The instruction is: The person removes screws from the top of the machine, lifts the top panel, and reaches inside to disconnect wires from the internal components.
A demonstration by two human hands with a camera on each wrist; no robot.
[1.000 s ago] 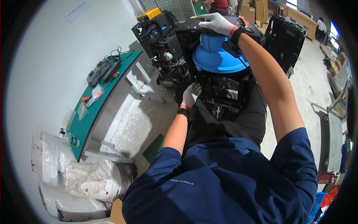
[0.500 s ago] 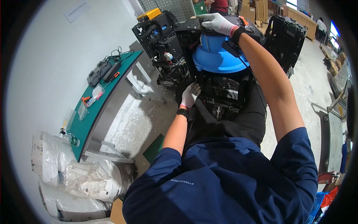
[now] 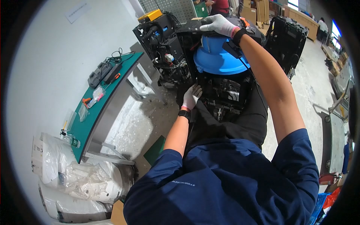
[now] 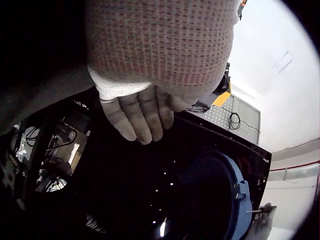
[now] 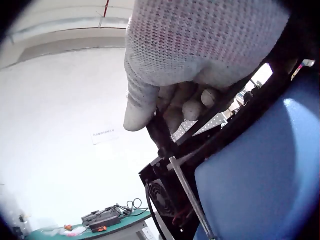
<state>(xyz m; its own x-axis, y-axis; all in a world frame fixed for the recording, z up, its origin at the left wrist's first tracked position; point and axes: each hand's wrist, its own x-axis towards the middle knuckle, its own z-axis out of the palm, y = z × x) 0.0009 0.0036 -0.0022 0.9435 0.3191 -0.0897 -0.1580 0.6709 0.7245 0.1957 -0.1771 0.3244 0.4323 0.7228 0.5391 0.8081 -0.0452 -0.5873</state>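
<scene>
The gloved right hand (image 3: pixel 220 25) grips the top edge of a black machine frame (image 3: pixel 189 30), above a blue round tank (image 3: pixel 217 62). From the right wrist, its thumb and curled fingers (image 5: pixel 192 110) close around a dark part, just above a thin metal rod (image 5: pixel 187 192) beside the blue tank (image 5: pixel 265 160). Low at the machine's left side is the gloved left hand (image 3: pixel 192 96), palm up. In the left wrist view this hand (image 4: pixel 140 112) has loosely extended fingers against the dark panel, holding nothing visible; contact is hard to tell.
A green bench (image 3: pixel 88 122) on the left bears a charger, cables and orange-handled tools. Another opened machine (image 3: pixel 165 48) stands behind it, a black unit (image 3: pixel 287 43) at right. Plastic-wrapped white parts (image 3: pixel 90 180) lie lower left. Behind are cartons (image 3: pixel 249 13) and another person (image 3: pixel 220 7).
The right hand's fingers have drawn back from the light brown piece at the frame's top and bent down over the edge. The left hand has barely moved.
</scene>
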